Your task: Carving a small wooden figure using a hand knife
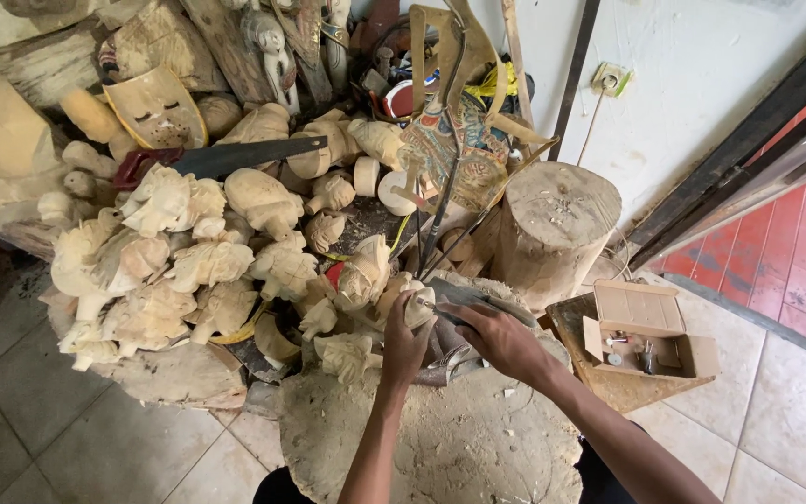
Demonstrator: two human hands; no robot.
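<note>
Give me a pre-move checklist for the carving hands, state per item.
1. Left hand grips the small carved piece: ok.
2. Right hand holds the grey rotary tool, tip at the piece: ok.
3. Piece over the dusty work block: ok.
4. Tool running: cannot tell.
5. Left fingers sit close to the tool tip: not ok.
6. Open cardboard box of small bits within reach on the right: ok.

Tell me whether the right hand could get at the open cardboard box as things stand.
Probably yes: the open cardboard box sits just right of the right hand with nothing between, though that hand is gripping a tool.
</note>
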